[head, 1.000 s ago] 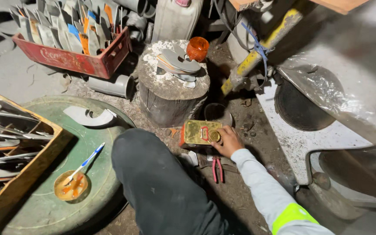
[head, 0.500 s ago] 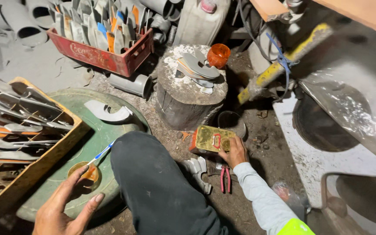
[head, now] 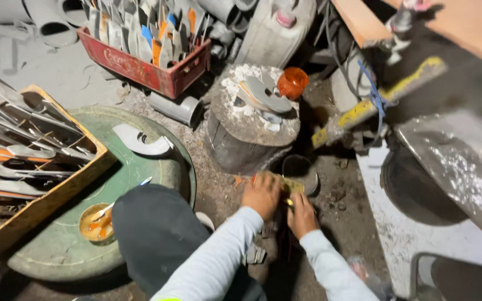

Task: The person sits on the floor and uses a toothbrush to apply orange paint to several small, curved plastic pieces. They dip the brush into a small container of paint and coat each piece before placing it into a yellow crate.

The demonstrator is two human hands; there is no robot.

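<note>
Item: your left hand, palm down and fingers curled over the near edge of a flat yellow-green rectangular block that lies on the dirt floor just in front of your knee. Whether the fingers grip it or only press on it cannot be told.

Item: your right hand, touching the block's lower right corner, fingers bent; its grip is hidden as well.

Step in hand, by judgement: both hands are settling or steadying the block on the ground, so the next move calls for a firm two-handed hold and care with the clutter close by.

Item: a small dark round tin, just beyond the block.

Item: a grey, white-crusted wooden stump behind it, carrying curved metal blade blanks and an orange translucent cup.

Item: a round green metal lid to your left, bearing a small dish of orange paste with a brush in it.

Item: a red plastic crate and a wooden tray, both filled with grey metal blades.
</note>
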